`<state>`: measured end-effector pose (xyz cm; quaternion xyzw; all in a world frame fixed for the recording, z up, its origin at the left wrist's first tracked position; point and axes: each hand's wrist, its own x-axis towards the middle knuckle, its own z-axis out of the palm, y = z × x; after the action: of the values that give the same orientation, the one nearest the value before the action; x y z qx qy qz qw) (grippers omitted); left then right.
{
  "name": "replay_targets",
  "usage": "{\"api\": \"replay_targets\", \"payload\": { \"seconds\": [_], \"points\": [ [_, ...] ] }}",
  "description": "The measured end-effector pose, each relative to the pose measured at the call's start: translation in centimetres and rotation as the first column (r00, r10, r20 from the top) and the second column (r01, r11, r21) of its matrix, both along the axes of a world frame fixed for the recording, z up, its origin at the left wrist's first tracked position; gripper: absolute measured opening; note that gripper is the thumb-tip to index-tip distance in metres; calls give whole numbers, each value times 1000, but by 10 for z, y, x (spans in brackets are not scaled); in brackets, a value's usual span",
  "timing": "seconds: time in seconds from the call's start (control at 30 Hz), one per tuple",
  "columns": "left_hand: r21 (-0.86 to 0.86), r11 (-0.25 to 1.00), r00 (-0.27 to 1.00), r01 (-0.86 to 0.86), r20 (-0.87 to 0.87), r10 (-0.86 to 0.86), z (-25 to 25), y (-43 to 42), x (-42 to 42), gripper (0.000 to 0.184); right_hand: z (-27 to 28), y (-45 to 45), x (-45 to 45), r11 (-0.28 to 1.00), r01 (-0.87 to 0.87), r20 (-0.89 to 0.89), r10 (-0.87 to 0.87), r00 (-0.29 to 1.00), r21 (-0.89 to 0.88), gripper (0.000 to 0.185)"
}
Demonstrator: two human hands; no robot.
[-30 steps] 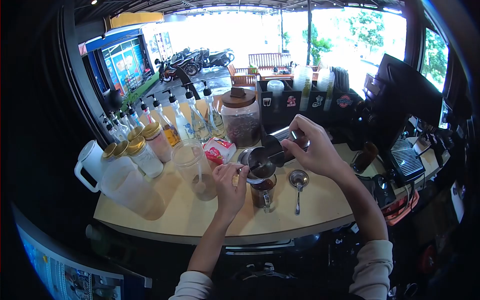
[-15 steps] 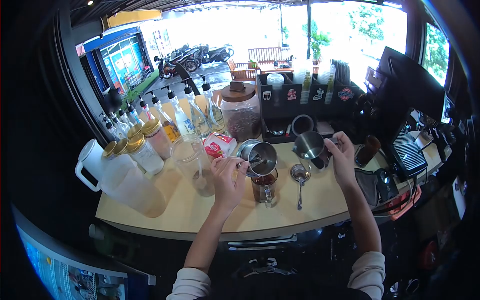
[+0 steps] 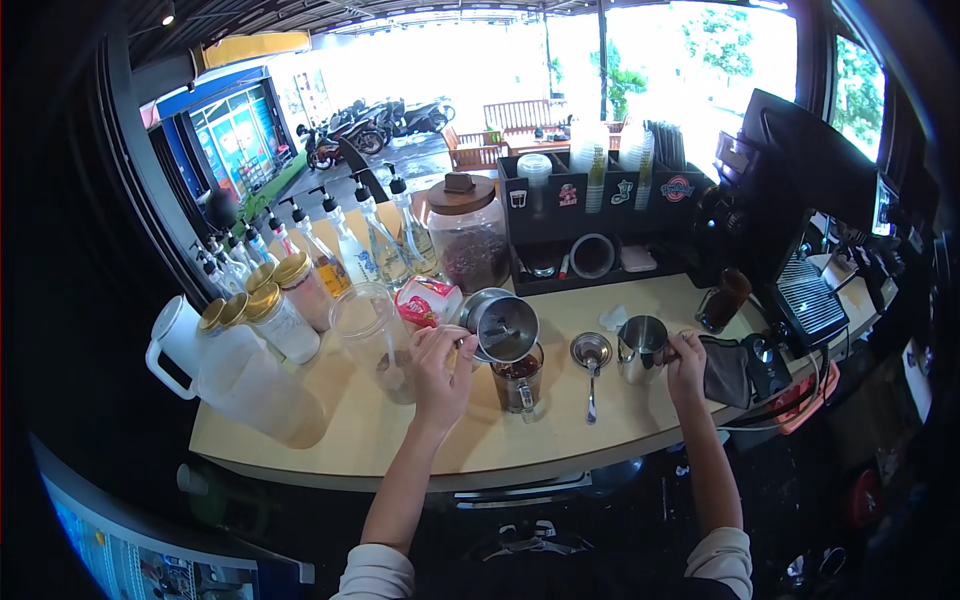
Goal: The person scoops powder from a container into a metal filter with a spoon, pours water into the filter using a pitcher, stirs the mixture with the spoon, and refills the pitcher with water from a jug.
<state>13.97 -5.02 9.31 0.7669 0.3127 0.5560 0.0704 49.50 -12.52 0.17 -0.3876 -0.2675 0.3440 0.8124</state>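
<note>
My left hand (image 3: 440,370) is closed on a shiny metal cup (image 3: 507,330), which tilts with its mouth toward me over a glass mug (image 3: 518,385). Dark liquid fills part of the mug; whether the cup touches its rim I cannot tell. At the right, my right hand (image 3: 686,362) grips the handle of a metal pitcher (image 3: 640,352), upright at the counter. Between mug and pitcher, a spoon (image 3: 592,395) rests with its bowl on a small round metal dish (image 3: 591,350).
A tall clear plastic container (image 3: 365,325) stands left of the mug, near a red-and-white packet (image 3: 428,300). Pump bottles (image 3: 385,250), gold-lidded jars (image 3: 283,325) and cloudy jugs (image 3: 255,385) line the left. Behind are a wooden-lidded jar (image 3: 470,245) and a black organizer (image 3: 620,240).
My right hand has lowered the pitcher from a raised, tilted position to upright at the counter. The left hand still holds the metal cup over the mug; the whole view has shifted slightly.
</note>
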Motion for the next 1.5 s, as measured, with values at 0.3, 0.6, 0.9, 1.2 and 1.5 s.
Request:
{"api": "replay_targets", "payload": {
  "seconds": [0.3,0.6,0.9,1.2,1.5],
  "points": [
    [-297,947,974,122,221,-56,-9,9,3,25,-19,-7,-1,999,-39,-35,39,999,14,14],
    [-389,898,957,207,270,-104,-11,8,9,30,-26,-17,4,981,159,176,-138,975,-109,11],
    [-402,890,958,214,266,-110,-19,9,10,31,0,-23,-1,914,404,515,-327,793,-41,33],
    [-348,895,937,278,304,-173,-31,21,8,32,65,-26,-66,893,428,830,-340,441,138,37],
    [-128,966,909,225,384,-161,-39,0,-39,19,123,-18,-163,954,97,907,-300,297,284,30]
  ]
}}
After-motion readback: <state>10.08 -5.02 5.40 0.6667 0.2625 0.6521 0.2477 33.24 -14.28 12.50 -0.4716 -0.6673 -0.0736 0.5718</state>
